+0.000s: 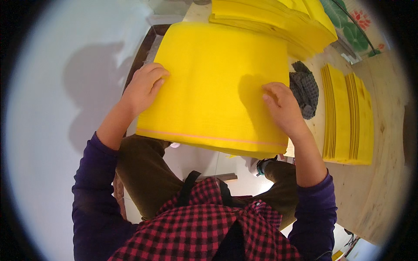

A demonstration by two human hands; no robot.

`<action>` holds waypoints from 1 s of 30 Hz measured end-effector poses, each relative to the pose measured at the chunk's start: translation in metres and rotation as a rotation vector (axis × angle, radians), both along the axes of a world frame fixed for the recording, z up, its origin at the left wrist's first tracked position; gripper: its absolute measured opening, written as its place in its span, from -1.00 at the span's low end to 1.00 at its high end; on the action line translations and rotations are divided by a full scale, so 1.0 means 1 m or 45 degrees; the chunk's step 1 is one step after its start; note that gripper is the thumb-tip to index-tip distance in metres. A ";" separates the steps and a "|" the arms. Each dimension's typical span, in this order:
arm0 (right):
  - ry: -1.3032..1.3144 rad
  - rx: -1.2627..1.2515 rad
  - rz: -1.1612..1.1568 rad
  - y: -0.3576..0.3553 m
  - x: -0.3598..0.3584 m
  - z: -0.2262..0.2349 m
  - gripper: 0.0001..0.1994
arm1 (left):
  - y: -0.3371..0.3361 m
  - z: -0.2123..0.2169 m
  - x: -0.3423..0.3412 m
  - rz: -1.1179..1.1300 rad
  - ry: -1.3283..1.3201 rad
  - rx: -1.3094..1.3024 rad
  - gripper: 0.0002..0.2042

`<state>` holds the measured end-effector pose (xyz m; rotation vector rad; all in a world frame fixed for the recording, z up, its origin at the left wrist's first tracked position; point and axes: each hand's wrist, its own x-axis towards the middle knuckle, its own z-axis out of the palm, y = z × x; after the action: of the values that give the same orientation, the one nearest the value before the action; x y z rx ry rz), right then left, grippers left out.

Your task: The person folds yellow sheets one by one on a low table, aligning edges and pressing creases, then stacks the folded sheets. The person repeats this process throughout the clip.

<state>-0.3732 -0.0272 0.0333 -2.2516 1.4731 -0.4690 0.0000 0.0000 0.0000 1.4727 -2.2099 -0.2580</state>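
**Yellow sheet stack held flat at both sides**

A thick stack of yellow sheets (217,82), matte and finely textured, rectangular with a pale pink line near its front edge, lay over the person's lap. The left hand (143,89) pressed its left edge, fingers curled on top; the right hand (283,106) rested flat, grip released. Further yellow stacks (348,115) lay on the plywood desk (383,182) beside dark mesh (305,89)

Yellow sheet (217,82) with pink stripe, red-black checked apron (204,230), purple sleeves (93,195).
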 end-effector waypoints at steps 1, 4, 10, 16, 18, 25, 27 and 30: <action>-0.028 -0.011 0.020 0.000 -0.004 0.000 -0.76 | 0.000 0.002 -0.003 -0.006 0.011 -0.006 -0.77; -0.165 -0.059 -0.008 0.010 -0.014 0.006 -0.77 | 0.004 0.021 -0.009 -0.050 -0.011 -0.079 -0.78; -0.405 -0.008 -0.202 0.058 -0.061 0.015 -0.79 | 0.018 0.030 -0.057 -0.194 0.096 -0.055 -0.76; -0.557 0.036 -0.303 0.090 -0.075 0.018 -0.79 | 0.023 0.035 -0.083 -0.246 0.097 0.130 -0.75; -0.515 -0.009 -0.236 0.091 -0.073 0.021 -0.77 | 0.029 0.033 -0.086 -0.229 0.076 0.199 -0.72; -0.216 -0.112 0.034 0.054 -0.029 0.020 -0.64 | 0.042 0.023 -0.089 -0.187 0.063 0.157 -0.68; -0.072 -0.126 0.087 0.043 -0.018 0.020 -0.62 | 0.043 0.022 -0.089 -0.176 0.053 0.176 -0.69; -0.007 -0.106 0.117 0.038 -0.010 0.019 -0.61 | 0.045 0.019 -0.088 -0.172 0.103 0.119 -0.72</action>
<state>-0.3835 0.0112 0.0522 -2.3689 1.3635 -0.5165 -0.0881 0.0454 0.0192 1.3370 -2.2620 -0.4634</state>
